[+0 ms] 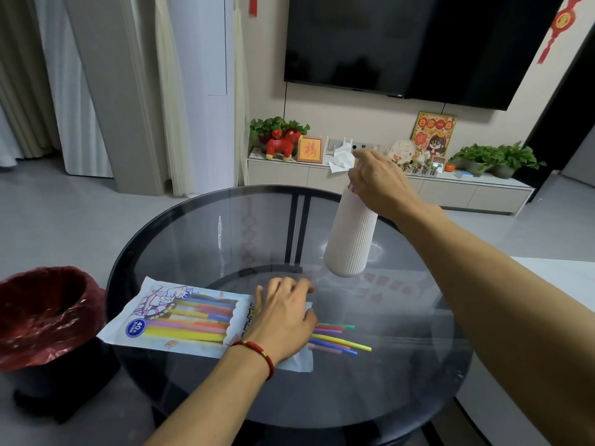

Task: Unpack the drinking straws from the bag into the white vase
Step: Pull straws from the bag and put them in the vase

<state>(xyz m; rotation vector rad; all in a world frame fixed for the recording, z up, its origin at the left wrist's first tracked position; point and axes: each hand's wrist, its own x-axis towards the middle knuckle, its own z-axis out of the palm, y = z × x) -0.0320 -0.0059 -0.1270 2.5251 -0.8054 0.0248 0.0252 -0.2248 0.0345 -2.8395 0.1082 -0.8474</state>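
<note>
A ribbed white vase stands on the round glass table. My right hand is at its mouth, fingers closed around a bunch of coloured straws whose lower ends are inside the vase. The printed straw bag lies flat near the table's left front. My left hand presses down on its open right end, palm down with fingers spread. Several loose straws poke out of the bag mouth onto the glass.
A bin with a red liner stands on the floor left of the table. Beyond the table is a low white cabinet with plants, ornaments and tissues, under a wall television. A white surface shows at the right.
</note>
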